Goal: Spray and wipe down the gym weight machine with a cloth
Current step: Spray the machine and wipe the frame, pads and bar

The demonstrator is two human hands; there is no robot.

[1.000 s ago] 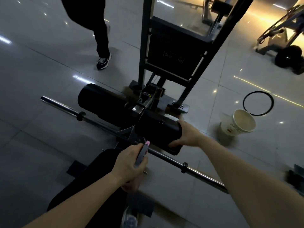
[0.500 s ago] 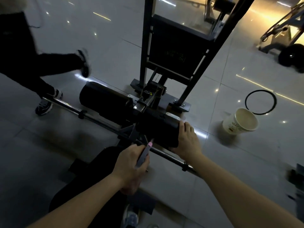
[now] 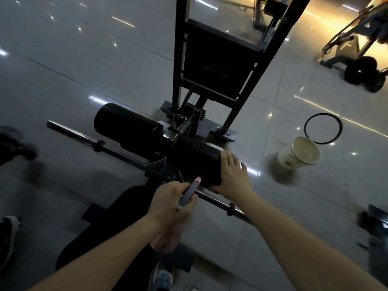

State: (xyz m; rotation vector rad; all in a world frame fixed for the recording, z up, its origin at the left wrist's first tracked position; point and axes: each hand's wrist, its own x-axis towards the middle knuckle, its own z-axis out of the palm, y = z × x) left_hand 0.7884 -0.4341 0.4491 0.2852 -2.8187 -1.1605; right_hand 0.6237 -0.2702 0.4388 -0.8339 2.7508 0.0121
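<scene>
A matte black steel gym weight machine (image 3: 178,59) rises from a glossy grey tiled floor (image 3: 84,70). Its square-tube uprights frame a flat black panel (image 3: 216,59) with faint lettering. Low on the frame, two fat black cylindrical padded rollers lie end to end, the left one (image 3: 126,124) smooth and dull, the right one (image 3: 193,158) speckled with fine droplets. A round chromed steel bar (image 3: 71,134) runs crosswise just below them, with dark collars clamped along it.

The right hand (image 3: 233,175) lies flat against the outer end of the right roller, fingers straight and slightly spread, palm pressing the padding. Whether a cloth sits beneath the palm cannot be told.

The left hand (image 3: 172,204) is curled round a slim grey spray tube with a pink tip (image 3: 190,193). The tip points up at the near underside of the same roller, just beside it.

A rounded black seat pad (image 3: 113,219) shows under the left forearm. To the right, on the floor, a cream paper cup (image 3: 294,158) with printed sides stands open, and a thin black ring (image 3: 305,127) lies flat just behind it.
</scene>
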